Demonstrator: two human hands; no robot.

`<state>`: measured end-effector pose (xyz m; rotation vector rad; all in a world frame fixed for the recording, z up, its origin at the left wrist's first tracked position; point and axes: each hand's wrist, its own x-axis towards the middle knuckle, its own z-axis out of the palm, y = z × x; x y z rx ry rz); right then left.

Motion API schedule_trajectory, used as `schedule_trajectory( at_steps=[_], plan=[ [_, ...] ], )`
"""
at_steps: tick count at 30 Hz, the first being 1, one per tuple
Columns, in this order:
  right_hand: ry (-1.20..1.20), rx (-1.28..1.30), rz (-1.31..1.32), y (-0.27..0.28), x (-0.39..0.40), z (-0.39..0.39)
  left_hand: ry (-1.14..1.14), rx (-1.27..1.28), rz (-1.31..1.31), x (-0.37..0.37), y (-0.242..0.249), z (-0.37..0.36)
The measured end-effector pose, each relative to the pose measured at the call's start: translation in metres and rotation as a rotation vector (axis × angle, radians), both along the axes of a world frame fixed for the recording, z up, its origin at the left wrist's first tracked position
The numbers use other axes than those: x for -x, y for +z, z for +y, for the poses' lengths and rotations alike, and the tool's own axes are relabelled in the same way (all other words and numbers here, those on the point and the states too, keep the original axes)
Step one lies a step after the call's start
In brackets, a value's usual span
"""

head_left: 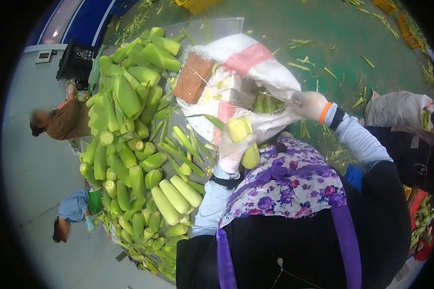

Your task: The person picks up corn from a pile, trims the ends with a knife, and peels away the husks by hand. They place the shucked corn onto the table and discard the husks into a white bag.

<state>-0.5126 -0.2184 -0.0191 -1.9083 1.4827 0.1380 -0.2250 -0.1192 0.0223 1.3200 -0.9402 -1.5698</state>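
My left hand [234, 150], in a white glove, is wrapped round a pale green corn ear [240, 129] in front of the sack's mouth. Gloved too, my right hand [311, 105] has its fingers closed on the rim of a white woven sack [279, 77] with pink stripes. The sack's mouth gapes open, with green husks [267, 103] inside. A reddish-brown brick [193, 78] rests on the sack's far left side. Three light green, husked corn ears [176, 198] lie side by side, left of my left forearm.
A large heap of unhusked corn [125, 101] fills the left side. Loose leaves [185, 144] lie between heap and sack. Two people [72, 113] are beyond the heap, and another person [400, 144] is at the right beside a whitish sack [398, 111]. Husk scraps litter the green floor [342, 53].
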Motion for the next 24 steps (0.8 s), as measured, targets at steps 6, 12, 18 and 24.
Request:
schedule_trajectory(
  at_steps=[6,12,18,24],
  plan=[
    [0.155,0.157,-0.426,0.029,-0.02,0.011,-0.041,-0.1,0.138,-0.031,-0.014,0.007],
    [0.156,0.119,-0.552,0.053,-0.053,0.02,-0.114,-0.041,0.077,-0.051,-0.014,0.01],
    [0.163,0.135,-0.746,0.066,-0.093,0.035,-0.128,-0.107,0.068,-0.062,-0.011,0.018],
    [0.422,0.228,-0.55,0.077,-0.101,0.042,-0.246,-0.19,0.212,-0.087,-0.016,0.028]
  ],
)
